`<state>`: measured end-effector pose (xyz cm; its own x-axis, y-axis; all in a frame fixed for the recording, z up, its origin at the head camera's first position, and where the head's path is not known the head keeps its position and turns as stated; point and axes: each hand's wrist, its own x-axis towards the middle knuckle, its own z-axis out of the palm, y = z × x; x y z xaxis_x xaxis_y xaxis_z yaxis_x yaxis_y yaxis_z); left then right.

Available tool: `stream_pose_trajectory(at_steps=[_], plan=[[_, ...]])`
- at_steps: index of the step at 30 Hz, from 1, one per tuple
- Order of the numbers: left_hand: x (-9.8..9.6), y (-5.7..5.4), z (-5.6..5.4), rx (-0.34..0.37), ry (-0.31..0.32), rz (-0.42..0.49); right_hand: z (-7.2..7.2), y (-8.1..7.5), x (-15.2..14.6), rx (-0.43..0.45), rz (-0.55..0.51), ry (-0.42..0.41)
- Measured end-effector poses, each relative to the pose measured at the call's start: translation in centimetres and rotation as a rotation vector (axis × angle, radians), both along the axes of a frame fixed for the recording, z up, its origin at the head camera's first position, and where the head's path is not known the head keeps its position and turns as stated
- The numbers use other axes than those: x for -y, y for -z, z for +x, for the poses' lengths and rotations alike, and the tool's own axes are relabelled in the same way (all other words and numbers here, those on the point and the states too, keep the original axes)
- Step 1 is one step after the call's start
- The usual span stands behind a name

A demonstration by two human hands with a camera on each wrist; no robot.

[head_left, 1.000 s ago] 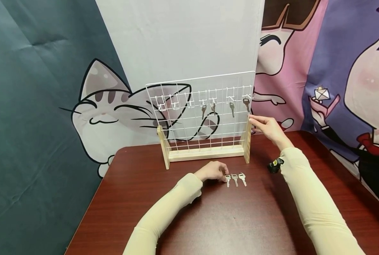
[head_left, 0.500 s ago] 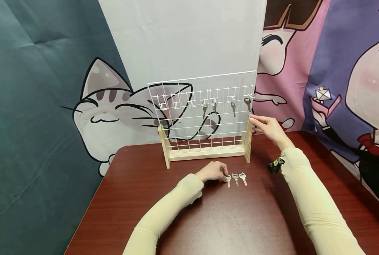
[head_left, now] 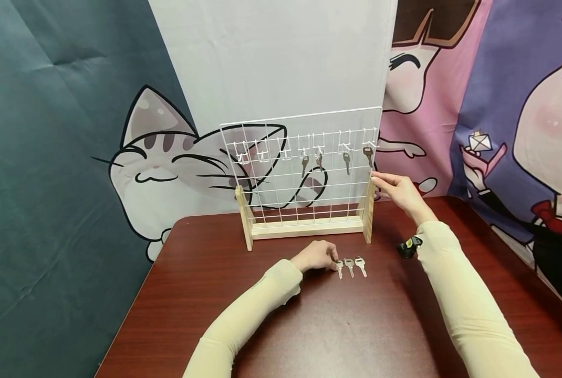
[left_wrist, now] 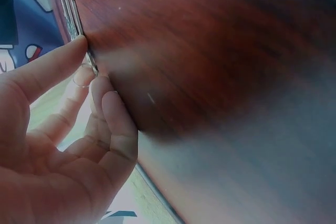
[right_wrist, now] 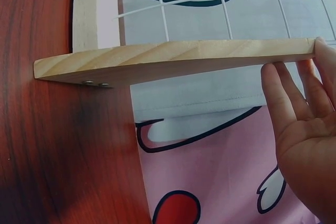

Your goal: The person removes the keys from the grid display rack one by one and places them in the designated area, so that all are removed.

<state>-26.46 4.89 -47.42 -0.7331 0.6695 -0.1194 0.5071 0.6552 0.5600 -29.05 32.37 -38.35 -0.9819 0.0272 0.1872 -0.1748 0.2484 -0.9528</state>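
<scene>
Three silver keys lie side by side on the table: a left key (head_left: 340,266), a middle key (head_left: 349,266) and a right key (head_left: 361,265). My left hand (head_left: 316,255) pinches the left key by its head end, beside a thin ring (left_wrist: 83,76) in the left wrist view. Behind them stands a white wire grid rack (head_left: 297,227) on a wooden base. With thumb and fingertips my right hand (head_left: 401,193) grips the upper end of its right wooden post (right_wrist: 184,53). Several keys, among them a dark key (head_left: 368,155), hang from the grid's right-hand hooks.
White hooks such as the leftmost hook (head_left: 241,158) on the grid's left side carry no keys. The brown table (head_left: 191,294) ends at cartoon-printed cloths behind. A black device (head_left: 408,245) is worn at the right wrist.
Both hands keep their places at the left key and the post. The whole head view has shifted slightly; nothing else visibly differs.
</scene>
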Motion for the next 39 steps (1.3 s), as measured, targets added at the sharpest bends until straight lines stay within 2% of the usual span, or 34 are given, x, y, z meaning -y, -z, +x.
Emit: stream_pose_trajectory(at_steps=[9,16,21,25,28,32,34,39], plan=[[0.1,0.2,0.0,-0.012,-0.007,0.001,0.0,0.1,-0.1,0.003,0.021,-0.002],[0.5,-0.1,-0.1,0.037,0.014,0.005,0.1,0.2,-0.2,0.025,0.026,-0.010],[2.0,-0.4,-0.8,0.055,0.002,0.005,1.0,-0.8,0.4,0.032,-0.003,-0.031],[3.8,-0.5,-1.7,0.082,-0.017,0.036,1.7,-1.8,1.0,0.020,-0.042,-0.049],[5.3,-0.9,-2.4,0.122,-0.037,0.078,1.1,-1.1,0.6,0.002,-0.039,-0.051],[7.0,-2.1,-3.2,0.183,-0.091,0.154,0.2,0.0,-0.2,-0.006,-0.010,-0.035],[7.6,-2.9,-3.7,0.197,-0.124,0.193,0.3,0.0,-0.2,0.001,-0.009,-0.029],[8.8,-5.5,-4.9,0.141,-0.182,0.252,0.2,0.0,-0.1,0.003,-0.011,-0.023]])
